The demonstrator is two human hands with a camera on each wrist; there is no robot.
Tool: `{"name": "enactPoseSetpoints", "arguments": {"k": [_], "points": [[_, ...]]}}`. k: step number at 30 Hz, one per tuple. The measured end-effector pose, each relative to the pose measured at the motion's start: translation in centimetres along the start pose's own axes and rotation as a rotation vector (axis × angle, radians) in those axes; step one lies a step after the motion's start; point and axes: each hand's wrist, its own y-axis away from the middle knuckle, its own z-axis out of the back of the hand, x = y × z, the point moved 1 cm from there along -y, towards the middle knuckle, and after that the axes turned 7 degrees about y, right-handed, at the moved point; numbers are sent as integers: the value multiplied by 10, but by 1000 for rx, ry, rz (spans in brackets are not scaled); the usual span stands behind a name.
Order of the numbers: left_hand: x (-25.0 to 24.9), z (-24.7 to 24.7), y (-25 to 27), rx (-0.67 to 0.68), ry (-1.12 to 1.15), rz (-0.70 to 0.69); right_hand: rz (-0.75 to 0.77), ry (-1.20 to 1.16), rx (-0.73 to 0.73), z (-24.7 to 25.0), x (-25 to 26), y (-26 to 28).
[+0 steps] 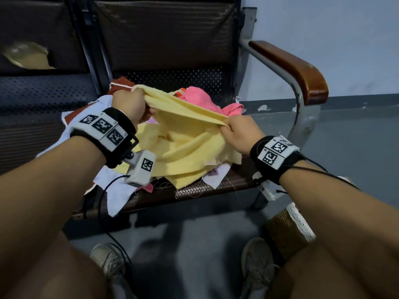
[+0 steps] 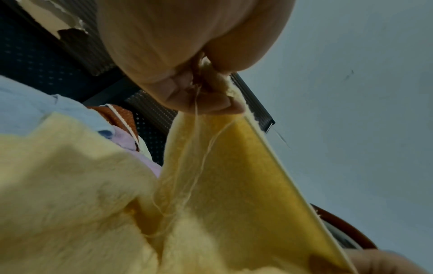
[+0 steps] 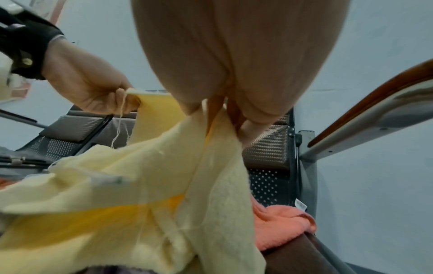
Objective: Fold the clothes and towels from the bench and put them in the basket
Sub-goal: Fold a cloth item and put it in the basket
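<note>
A pale yellow towel hangs between my two hands above the bench seat. My left hand pinches one corner of its top edge, and my right hand pinches the other end of that edge. The rest of the towel sags onto the pile below. In the left wrist view, my left hand has its fingers curled round the yellow towel. In the right wrist view, my right hand grips the yellow towel, with my left hand holding its far corner.
Under the towel lie a pink cloth, a white cloth and a rust-red cloth. A wooden armrest bounds the bench on the right. A woven basket stands on the floor by my right leg.
</note>
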Motion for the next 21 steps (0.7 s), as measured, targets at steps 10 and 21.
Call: {"name": "enactPoseSetpoints", "arguments": {"k": [10, 21], "points": [[6, 21, -6, 158, -191, -110, -105, -43, -156, 10, -21, -5], [2, 25, -5, 151, -53, -83, -27, -46, -95, 14, -26, -4]]}}
